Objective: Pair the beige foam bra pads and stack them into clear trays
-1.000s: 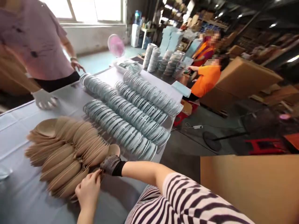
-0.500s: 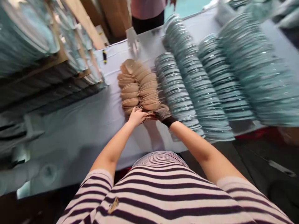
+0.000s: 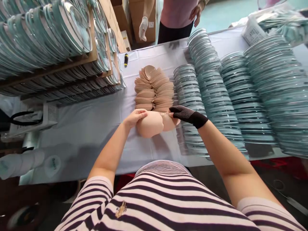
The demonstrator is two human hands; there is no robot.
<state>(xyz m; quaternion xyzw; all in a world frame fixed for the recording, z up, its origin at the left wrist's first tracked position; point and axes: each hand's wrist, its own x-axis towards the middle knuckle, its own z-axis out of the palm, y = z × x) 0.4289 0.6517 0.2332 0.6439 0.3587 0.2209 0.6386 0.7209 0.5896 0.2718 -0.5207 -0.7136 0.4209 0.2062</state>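
Both my hands hold a pair of joined beige bra cups (image 3: 150,125) above the white-covered table. My left hand (image 3: 135,117), bare, pinches the left cup at its upper left edge. My right hand (image 3: 183,114), in a black dotted glove, grips the upper right edge of the other cup. Just beyond them stands a double row of nested beige bra cups (image 3: 163,86), packed closely together. Right of my gloved hand lies a row of stacked clear round plastic or glass-like pieces (image 3: 189,93).
More rows of clear round pieces (image 3: 276,93) fill the right side. Racks of similar discs (image 3: 45,35) stand at the left. A yellow-black cutter (image 3: 126,60) lies near the far edge. Beyond the table stands a person (image 3: 178,16) wearing one white glove. A white basket (image 3: 253,32) sits at back right.
The held bra cups have come toward me and now show their rounded faces. My hands have moved apart. The other person's gloved hand has withdrawn from the table.
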